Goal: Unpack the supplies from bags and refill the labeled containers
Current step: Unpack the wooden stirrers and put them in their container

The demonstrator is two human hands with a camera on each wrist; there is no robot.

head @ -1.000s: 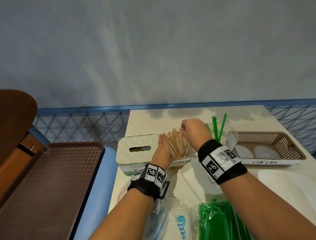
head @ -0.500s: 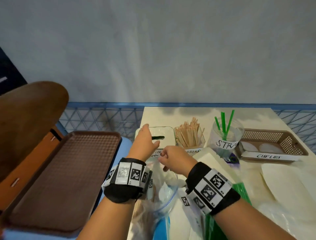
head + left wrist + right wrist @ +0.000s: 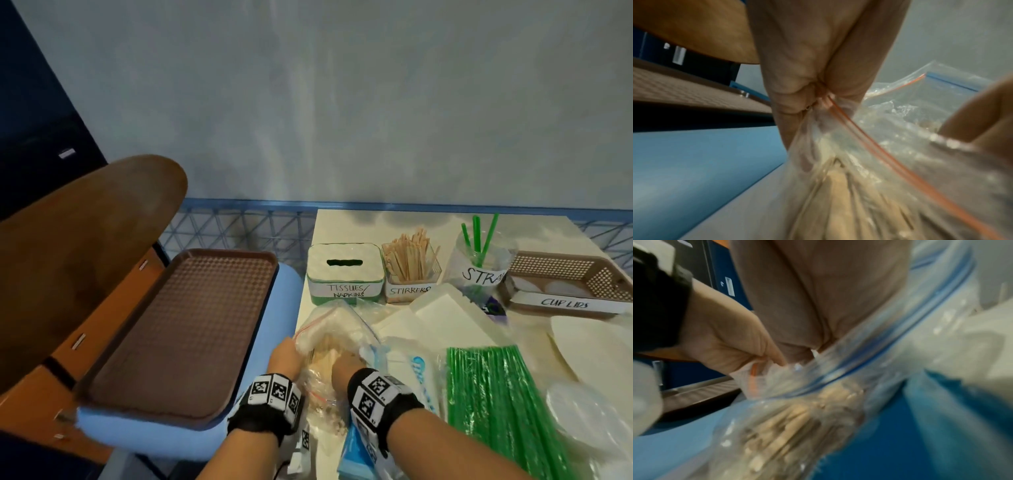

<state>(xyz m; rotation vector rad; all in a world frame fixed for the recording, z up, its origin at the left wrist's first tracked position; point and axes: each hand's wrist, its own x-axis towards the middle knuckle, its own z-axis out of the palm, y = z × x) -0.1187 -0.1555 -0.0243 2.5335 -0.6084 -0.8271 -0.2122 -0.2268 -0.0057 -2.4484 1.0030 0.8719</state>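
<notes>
- Step in hand: taking more wooden sticks out of the clear bag (image 3: 337, 337) at the bench's near left edge.
- Left hand (image 3: 286, 356) pinches the bag's red-striped mouth.
- Right hand (image 3: 346, 366) reaches inside; its grip is hidden, cannot tell.
- Next, probably: lift a bundle to the stirrers box (image 3: 409, 270) at the far edge.

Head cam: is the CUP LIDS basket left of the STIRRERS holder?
No. The CUP LIDS basket sits far right, past the straw cup; the STIRRERS holder is left of both.

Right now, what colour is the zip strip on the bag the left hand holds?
Red-orange. The zip strip on the clear bag shows best in the left wrist view.
</notes>
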